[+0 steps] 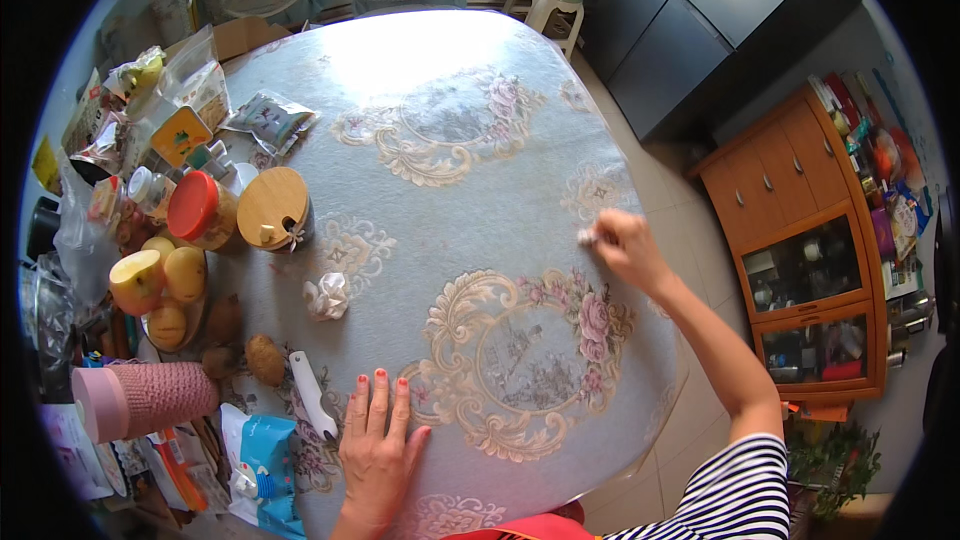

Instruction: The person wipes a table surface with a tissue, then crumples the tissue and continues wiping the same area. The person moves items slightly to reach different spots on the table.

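Observation:
My left hand [376, 442] rests palm down on the flower-patterned tablecloth [465, 240], its fingers apart and holding nothing. My right hand [626, 247] is at the table's right side, fingers closed around a small white wad [588, 238]. It looks like crumpled tissue, but most is hidden and the hand is blurred. Another crumpled white tissue [327, 295] lies on the cloth left of centre. Just left of my left hand is a white plastic-handled tool [312, 394]. A blue and white wipes packet [262, 469] lies nearer the front edge.
Along the left side crowd a wooden-lidded jar [274, 208], a red-lidded jar [201, 208], a plate of yellow fruit [184, 274], a brown kiwifruit [265, 360], a pink knit-covered bottle [150, 399] and several bags. Beyond the right edge stand a wooden cabinet [780, 157] and a refrigerator [667, 52].

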The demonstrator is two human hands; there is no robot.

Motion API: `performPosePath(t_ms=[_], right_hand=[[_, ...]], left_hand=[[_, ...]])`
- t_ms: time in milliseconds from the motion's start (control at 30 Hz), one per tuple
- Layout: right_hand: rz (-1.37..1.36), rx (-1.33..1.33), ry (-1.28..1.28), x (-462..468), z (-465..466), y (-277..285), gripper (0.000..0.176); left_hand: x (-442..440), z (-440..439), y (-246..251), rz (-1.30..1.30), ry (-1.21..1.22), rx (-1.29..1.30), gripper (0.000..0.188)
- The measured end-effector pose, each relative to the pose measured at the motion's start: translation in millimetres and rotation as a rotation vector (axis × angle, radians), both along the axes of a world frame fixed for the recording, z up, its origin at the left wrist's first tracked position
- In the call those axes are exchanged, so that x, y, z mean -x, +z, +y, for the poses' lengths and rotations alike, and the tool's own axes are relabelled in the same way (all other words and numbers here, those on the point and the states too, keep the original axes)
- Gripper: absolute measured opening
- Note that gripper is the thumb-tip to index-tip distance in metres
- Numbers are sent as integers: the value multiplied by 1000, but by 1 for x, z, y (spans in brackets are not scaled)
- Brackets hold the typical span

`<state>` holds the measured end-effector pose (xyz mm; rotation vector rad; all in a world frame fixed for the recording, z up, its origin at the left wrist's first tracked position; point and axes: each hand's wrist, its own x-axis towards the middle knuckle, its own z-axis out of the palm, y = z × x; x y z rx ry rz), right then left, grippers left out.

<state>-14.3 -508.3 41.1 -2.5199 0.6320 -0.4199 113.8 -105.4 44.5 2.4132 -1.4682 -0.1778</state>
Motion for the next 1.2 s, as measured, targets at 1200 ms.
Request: performPosePath(t_ms=[1200], right_hand=[[-128, 92, -9, -130, -53, -10, 8]], left_hand=[[2, 1, 1, 63, 35, 50, 63]])
